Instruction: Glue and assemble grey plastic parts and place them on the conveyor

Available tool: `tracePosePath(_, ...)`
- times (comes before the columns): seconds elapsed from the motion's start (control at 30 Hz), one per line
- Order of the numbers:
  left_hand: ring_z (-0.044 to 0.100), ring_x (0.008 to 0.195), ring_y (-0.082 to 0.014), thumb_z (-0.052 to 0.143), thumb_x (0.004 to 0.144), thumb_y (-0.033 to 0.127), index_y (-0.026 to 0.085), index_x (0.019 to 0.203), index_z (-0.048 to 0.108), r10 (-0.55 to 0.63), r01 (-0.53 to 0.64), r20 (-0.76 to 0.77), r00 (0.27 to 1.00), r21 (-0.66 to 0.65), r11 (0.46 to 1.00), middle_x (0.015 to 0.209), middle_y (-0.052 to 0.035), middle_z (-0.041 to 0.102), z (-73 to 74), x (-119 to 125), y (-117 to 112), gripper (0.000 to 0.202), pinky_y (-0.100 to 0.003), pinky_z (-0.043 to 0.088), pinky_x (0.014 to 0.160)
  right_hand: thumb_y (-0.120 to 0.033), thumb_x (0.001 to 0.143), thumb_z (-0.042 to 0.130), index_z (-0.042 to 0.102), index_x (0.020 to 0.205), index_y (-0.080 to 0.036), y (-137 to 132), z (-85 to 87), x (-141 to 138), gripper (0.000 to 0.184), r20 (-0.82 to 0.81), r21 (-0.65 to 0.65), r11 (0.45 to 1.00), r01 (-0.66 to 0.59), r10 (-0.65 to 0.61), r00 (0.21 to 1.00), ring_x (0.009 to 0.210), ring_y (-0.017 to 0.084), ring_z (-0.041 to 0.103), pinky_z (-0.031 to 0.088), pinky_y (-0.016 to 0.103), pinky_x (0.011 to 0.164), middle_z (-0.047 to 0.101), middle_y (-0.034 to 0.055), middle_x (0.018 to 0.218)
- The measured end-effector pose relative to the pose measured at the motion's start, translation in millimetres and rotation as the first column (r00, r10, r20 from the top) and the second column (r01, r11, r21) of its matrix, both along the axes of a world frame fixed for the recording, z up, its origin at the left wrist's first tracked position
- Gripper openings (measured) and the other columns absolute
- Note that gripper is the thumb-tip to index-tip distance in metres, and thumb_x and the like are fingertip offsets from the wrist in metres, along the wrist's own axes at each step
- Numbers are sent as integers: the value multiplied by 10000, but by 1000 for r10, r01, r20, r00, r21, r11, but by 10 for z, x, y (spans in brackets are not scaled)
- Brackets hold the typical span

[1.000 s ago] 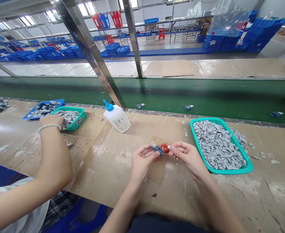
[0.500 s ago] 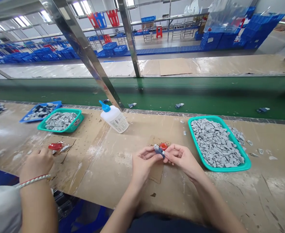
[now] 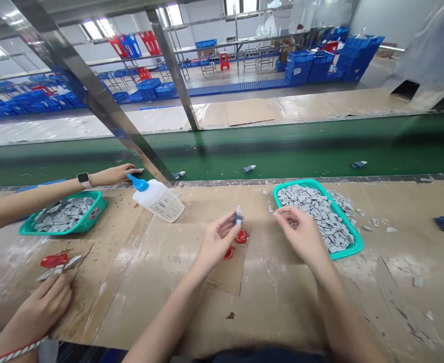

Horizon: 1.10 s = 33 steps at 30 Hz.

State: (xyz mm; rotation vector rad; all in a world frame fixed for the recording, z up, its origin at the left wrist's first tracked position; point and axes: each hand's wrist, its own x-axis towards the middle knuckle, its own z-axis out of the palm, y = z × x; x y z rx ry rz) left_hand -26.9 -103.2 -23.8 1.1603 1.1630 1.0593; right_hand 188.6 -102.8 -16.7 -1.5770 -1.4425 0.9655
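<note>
My left hand (image 3: 222, 234) is closed around a small dark blue and pale grey plastic piece (image 3: 238, 217), held upright between thumb and fingers. Just under it, two round red caps (image 3: 241, 236) rest on a cardboard scrap (image 3: 229, 280); the hand partly covers one. My right hand (image 3: 297, 229) is apart from the left, beside the near left rim of a green basket (image 3: 343, 254) heaped with small grey plastic pieces (image 3: 320, 217). Its fingers are loosely curled, with a gap to the thumb and nothing visible between them.
A white bottle with a blue nozzle (image 3: 159, 200) stands left of my hands. Beyond the table runs a green conveyor belt (image 3: 301, 148) carrying several blue-grey pieces (image 3: 249, 169). At left are another green basket (image 3: 97, 214), a co-worker's hand (image 3: 51, 300) and a reaching arm with a watch (image 3: 104, 177).
My right hand has let go of the blue-grey piece and moved right, toward the basket. My left hand keeps it, now upright. The view has shifted; a watch-wearing arm now reaches in at left.
</note>
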Motion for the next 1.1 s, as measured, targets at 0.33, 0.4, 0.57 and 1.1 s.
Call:
tracePosePath(0.33, 571, 1072, -256, 442, 873, 212, 139, 1232, 500, 335, 40, -727, 599, 446, 894, 1186, -150, 598, -302, -252, 1545, 371, -396, 430, 936, -304, 735, 650, 716, 767, -257, 203, -442, 507, 87, 587, 238, 961, 140, -257, 768, 830, 289, 419, 374, 393, 719, 601, 89, 834)
tracePosePath(0.4, 561, 1069, -281, 438, 871, 204, 123, 1206, 524, 349, 58, -763, 544, 449, 892, 1162, -164, 603, -339, -211, 1833, 356, -411, 422, 929, -317, 747, 645, 701, 713, -246, 202, -448, 473, 96, 561, 265, 949, 171, -296, 773, 821, 284, 420, 377, 389, 718, 599, 87, 806)
tracePosePath(0.57, 527, 1067, -307, 420, 875, 191, 100, 1166, 547, 335, 135, -829, 448, 433, 891, 1074, -185, 613, -393, -47, 2248, 330, -430, 405, 916, -407, 815, 577, 661, 757, -218, 174, -325, 464, 215, 390, 377, 886, 271, -417, 821, 828, 260, 489, 404, 377, 739, 629, 76, 838)
tracePosePath(1.1, 503, 1063, -311, 548, 720, 10, 134, 893, 550, 256, 117, -757, 602, 401, 909, 1052, -169, 562, -362, -50, 1967, 213, -483, 386, 920, -396, 670, 728, 681, 752, -152, -120, -321, -564, 262, -522, -117, 981, -154, 71, 850, 635, 183, 636, 516, 285, 593, 697, 67, 706)
